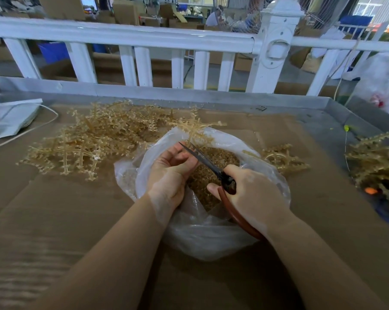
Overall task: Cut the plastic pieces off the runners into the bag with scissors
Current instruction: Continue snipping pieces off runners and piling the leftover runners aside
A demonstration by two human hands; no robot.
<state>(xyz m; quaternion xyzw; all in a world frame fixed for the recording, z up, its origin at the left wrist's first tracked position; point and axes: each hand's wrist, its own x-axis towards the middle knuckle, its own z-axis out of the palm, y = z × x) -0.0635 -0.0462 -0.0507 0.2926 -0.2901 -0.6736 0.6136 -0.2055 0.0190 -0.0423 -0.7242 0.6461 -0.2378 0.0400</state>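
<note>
My left hand (170, 166) pinches the runner (194, 129); its stem points to 12 o'clock over the bag (211, 233). My right hand (251, 189) grips the scissors (208, 163), blades aimed at 10 o'clock.

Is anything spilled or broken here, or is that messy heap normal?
Nothing looks spilled or damaged. The tangled heap of runners lies on the cardboard beside the bag, and the cut pieces sit inside it. The left hand holds a runner over the opening while the right hand works the scissors.
</note>
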